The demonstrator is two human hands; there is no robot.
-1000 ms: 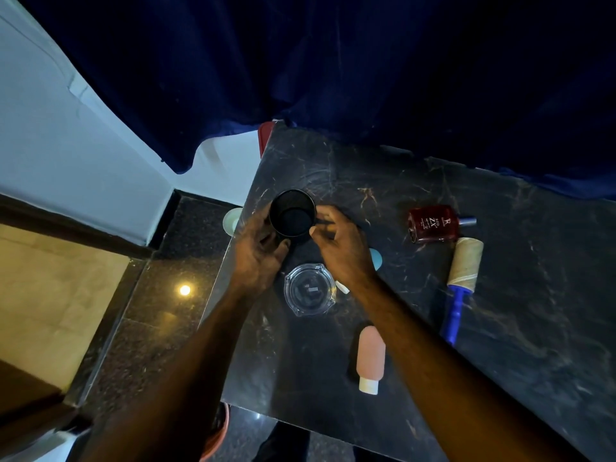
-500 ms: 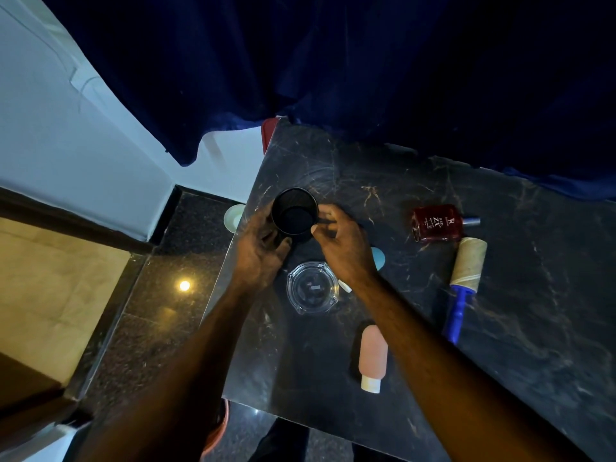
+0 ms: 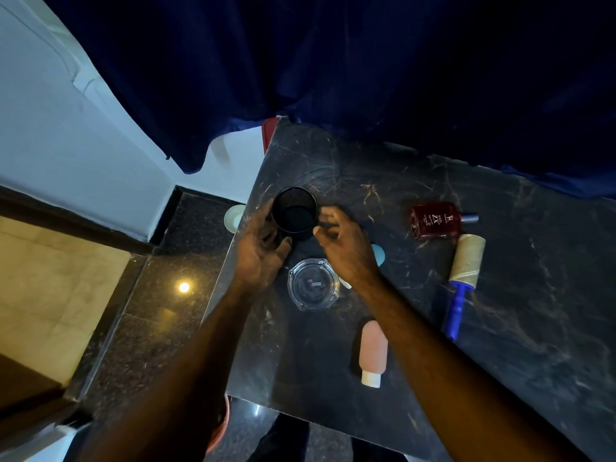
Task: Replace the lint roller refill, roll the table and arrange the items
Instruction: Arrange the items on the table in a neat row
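Hardly anything has shifted over the last second: both hands stay at the black cylindrical cup [image 3: 295,215], which sits in the same spot near the table's far left corner. Only the view has tilted slightly.

Room: dim. The heavy dark-blue curtain [image 3: 366,78] hangs across the whole far side, its hem reaching the table's back edge. The pale painted wall [image 3: 66,135] is on the left, with the dark speckled stone floor [image 3: 160,328] below it showing a lamp's reflection.

Surface: the black marble-patterned tabletop [image 3: 516,345] is glossy, hard and flat, with pale veins. It should suit rolling, though smooth things will likely skid on it.

Hands: the left hand [image 3: 260,255] has its fingers curled round the cup's left wall, thumb at the near side. The right hand [image 3: 348,251] has its fingers curled at the cup's right side, thumb tip at the rim. There may be a handle there, but it is too dark to be sure.

The lint roller [image 3: 460,286] lies flat on the table, untouched and well to the right of both hands. Its roll end is just beside the dark red glass perfume bottle [image 3: 433,220]. I judge it light and stiff. The tan paper roll [image 3: 467,258] is probably tacky outside, so it is best taken by the blue plastic handle [image 3: 455,311], with the other hand at the roll's ends to slide it off. Whether the roll is fresh or spent I cannot tell.

The bottle lies on its side and is likely dense and breakable. The pink soft tube [image 3: 373,348], white-capped, lies toward the front edge. The clear glass ashtray [image 3: 313,283] sits just this side of the cup, between the wrists, and looks fragile and slippery.
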